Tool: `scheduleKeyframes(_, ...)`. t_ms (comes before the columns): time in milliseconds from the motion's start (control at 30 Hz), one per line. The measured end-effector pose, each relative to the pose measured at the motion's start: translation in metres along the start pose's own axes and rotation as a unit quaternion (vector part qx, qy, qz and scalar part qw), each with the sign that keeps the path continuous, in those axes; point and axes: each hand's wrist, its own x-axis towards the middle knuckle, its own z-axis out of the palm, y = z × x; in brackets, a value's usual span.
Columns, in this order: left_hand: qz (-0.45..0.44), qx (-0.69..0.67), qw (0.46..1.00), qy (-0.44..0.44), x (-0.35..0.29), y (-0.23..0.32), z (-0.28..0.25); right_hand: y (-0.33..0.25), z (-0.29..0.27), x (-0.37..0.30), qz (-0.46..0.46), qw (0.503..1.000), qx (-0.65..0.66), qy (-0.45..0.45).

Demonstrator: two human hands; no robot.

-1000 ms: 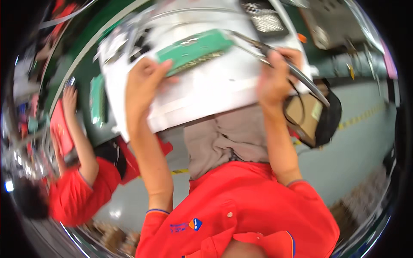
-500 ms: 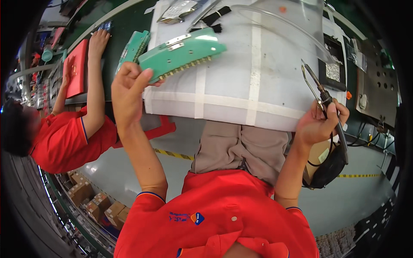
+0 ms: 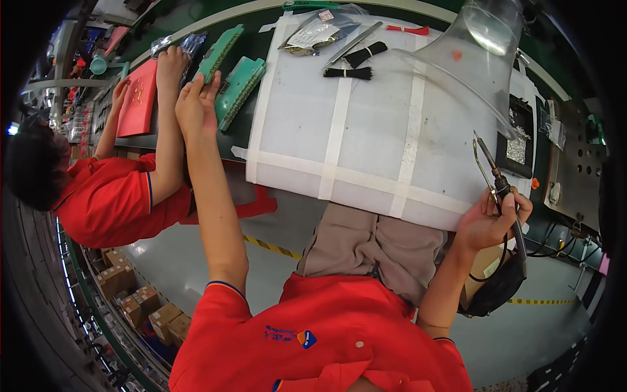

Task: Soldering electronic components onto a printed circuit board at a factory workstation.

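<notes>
The white work mat [image 3: 385, 124], crossed with pale tape strips, serves as the landmark on the green bench. Just off its left edge lies a green circuit board [image 3: 240, 91], tilted on its long side, and the person's left hand [image 3: 194, 108] rests beside that board with fingers loosely spread, fingertips at or just short of its edge; whether they touch it cannot be told. A second green circuit board [image 3: 221, 52] lies a little farther left and up from the mat. At the mat's lower right corner the right hand [image 3: 490, 219] is closed around the handle of a soldering iron [image 3: 498, 186], whose thin tip points up along the mat's right edge, its dark cord looping down below the hand. On the mat's upper part lie two bundles of black cable ties [image 3: 356, 64], a clear plastic bag [image 3: 313, 32] and a slim metal rod [image 3: 353, 44]. A clear funnel-shaped hood [image 3: 486, 46] stands over the mat's upper right corner, with a black tray [image 3: 516, 140] beside it. Left of the mat, beyond the boards, a co-worker's hand [image 3: 170, 62] reaches onto the bench next to a red flat panel [image 3: 138, 98].
</notes>
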Motion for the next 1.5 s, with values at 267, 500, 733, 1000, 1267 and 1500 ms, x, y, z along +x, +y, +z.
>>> scheduleKeyframes(267, -0.054, 0.183, 0.981, 0.038, 0.004, 0.022, 0.009, 0.003, -0.001, 0.001, 0.002, 0.999, -0.024, 0.04)
scheduleKeyframes(500, 0.043, 0.558, 0.815, -0.154, -0.025, 0.034, 0.023, 0.004, -0.01, 0.003, 0.016, 1.0, 0.003, -0.019)
scheduleKeyframes(733, 0.127, 0.726, 0.646, -0.199, -0.033, 0.032, 0.031, 0.003, -0.002, 0.001, -0.007, 1.0, -0.024, 0.018)
scheduleKeyframes(1000, 0.144, 0.679, 0.701, -0.164, -0.063, 0.043, 0.061, 0.004, -0.006, 0.002, -0.008, 0.999, -0.034, 0.017)
scheduleKeyframes(1267, 0.14, 0.507, 0.703, -0.479, -0.139, 0.013, 0.154, 0.005, -0.002, 0.002, -0.004, 1.0, 0.003, 0.022)
scheduleKeyframes(1500, 0.259, 0.457, 0.677, -0.516, -0.177, -0.05, 0.205, 0.006, 0.002, -0.001, -0.008, 0.998, 0.004, 0.054)
